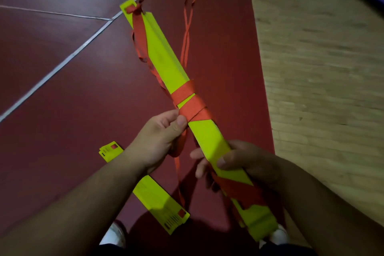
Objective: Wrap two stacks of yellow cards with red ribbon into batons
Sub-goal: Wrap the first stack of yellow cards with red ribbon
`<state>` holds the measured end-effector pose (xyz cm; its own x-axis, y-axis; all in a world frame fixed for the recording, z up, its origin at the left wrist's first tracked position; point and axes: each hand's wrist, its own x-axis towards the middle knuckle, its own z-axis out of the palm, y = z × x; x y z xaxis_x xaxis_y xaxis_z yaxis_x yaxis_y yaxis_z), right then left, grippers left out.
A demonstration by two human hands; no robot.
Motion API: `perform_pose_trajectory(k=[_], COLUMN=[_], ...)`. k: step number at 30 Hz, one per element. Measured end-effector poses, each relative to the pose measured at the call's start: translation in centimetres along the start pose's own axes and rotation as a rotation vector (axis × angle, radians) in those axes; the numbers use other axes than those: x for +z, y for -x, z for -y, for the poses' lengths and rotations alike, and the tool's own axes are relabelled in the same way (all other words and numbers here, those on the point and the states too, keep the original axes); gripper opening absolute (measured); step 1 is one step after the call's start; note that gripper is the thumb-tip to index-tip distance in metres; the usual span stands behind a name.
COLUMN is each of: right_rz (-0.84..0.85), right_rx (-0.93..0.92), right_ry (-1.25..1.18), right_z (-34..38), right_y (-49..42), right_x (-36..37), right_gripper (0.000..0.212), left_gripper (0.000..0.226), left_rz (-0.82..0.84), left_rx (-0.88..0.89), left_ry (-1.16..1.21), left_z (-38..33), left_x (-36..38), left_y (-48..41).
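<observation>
Person: is wearing white shoes (113, 235), dark trousers (187, 252); left hand (160, 137), right hand (245, 162), forearms (83, 203) are showing bare.

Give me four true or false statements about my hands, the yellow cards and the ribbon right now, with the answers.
1. The right hand grips the held yellow stack. True.
2. The left hand is empty. False: it pinches the red ribbon beside the middle wrap.
3. A second yellow stack lies on the floor below the left arm. True.
4. The held yellow stack has no ribbon on it. False: the red ribbon is wound around its middle and near end.
</observation>
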<state>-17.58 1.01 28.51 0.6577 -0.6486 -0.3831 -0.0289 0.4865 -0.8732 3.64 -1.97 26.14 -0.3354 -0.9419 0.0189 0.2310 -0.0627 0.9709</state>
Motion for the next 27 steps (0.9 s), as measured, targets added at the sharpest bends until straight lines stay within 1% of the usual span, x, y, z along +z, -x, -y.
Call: perform_pose_trajectory(k=[1, 2, 3, 4, 5, 6, 7, 8, 9, 11, 12, 14, 15, 17, 19, 21, 22, 23, 25, 27], right_rz=[-0.141, -0.308, -0.463, -0.561, -0.608, -0.627, -0.651, -0.688, -0.732, -0.783, -0.772, -0.713, -0.675, -0.57, -0.412, -0.236, -0.147, -0.072, 0.028, 0.031], right_rx=[-0.003, -0.009, -0.005, 0.007, 0.031, 0.063, 0.093, 0.114, 0.121, 0.092, 0.069, 0.019, -0.009, -0.05, -0.077, -0.086, -0.077, -0.065, -0.045, -0.031], right_ry=[0.162, 0.352, 0.53, 0.672, 0.771, 0.837, 0.887, 0.932, 0.959, 0.917, 0.845, 0.656, 0.559, 0.376, 0.215, 0.061, -0.024, -0.099, -0.183, -0.139], right_z=[0.2, 0.3, 0.3, 0.2, 0.1, -0.3, -0.8, -1.3, -1.6, -1.8, -1.7, -1.4, -1.2, -1.0, -0.8, -0.7, -0.8, -0.8, -0.9, -0.8], right_y=[0.0, 0.0, 0.1, 0.2, 0.1, -0.1, -0.5, -1.0, -1.3, -1.5, -1.4, -1.1, -0.9, -0.6, -0.1, 0.3, 0.6, 0.8, 1.2, 1.1], right_x=[-0.2, -0.2, 0.1, 0.7, 1.6, 2.5, 3.1, 3.4, 3.4, 2.9, 2.6, 2.1, 2.1, 2.3, 2.6, 2.6, 2.6, 2.4, 2.0, 1.3], right_gripper=[0.05, 0.051, 0.057, 0.068, 0.08, 0.087, 0.086, 0.08, 0.067, 0.042, 0.037, 0.033, 0.029, 0.026, 0.034, 0.038, 0.043, 0.047, 0.051, 0.051], left_gripper=[0.032, 0.03, 0.032, 0.036, 0.039, 0.042, 0.041, 0.039, 0.037, 0.026, 0.019, 0.011, 0.014, 0.027, 0.034, 0.05, 0.054, 0.053, 0.046, 0.037], left_rz=[-0.088, -0.181, -0.269, -0.342, -0.405, -0.456, -0.488, -0.497, -0.481, -0.402, -0.351, -0.26, -0.23, -0.207, -0.18, -0.066, 0.006, 0.071, 0.127, 0.13], left_rx=[-0.002, -0.007, -0.004, 0.007, 0.017, 0.025, 0.03, 0.026, 0.015, -0.007, -0.023, -0.049, -0.047, -0.046, -0.051, -0.042, -0.036, -0.033, -0.039, 0.025], left_ry=[-0.038, -0.079, -0.136, -0.215, -0.297, -0.348, -0.354, -0.342, -0.332, -0.301, -0.276, -0.233, -0.232, -0.261, -0.199, -0.079, -0.032, 0.003, 0.047, 0.053], left_z=[0.0, 0.0, 0.1, 0.4, 0.6, 0.8, 0.9, 1.0, 1.0, 0.5, 0.1, -0.4, -0.3, 0.1, 0.5, 0.7, 0.6, 0.3, -0.3, -0.7], left_x=[0.2, 0.4, 0.4, 0.5, 0.6, 0.8, 1.2, 1.4, 1.6, 1.6, 1.4, 0.4, -0.2, -0.8, -0.9, -1.3, -1.4, -1.3, -0.9, -0.2], left_y=[0.1, 0.1, 0.1, 0.0, -0.1, -0.2, -0.2, -0.3, -0.3, -0.3, -0.3, -0.3, -0.4, -0.5, -0.7, -0.8, -0.8, -0.6, -0.3, -0.1])
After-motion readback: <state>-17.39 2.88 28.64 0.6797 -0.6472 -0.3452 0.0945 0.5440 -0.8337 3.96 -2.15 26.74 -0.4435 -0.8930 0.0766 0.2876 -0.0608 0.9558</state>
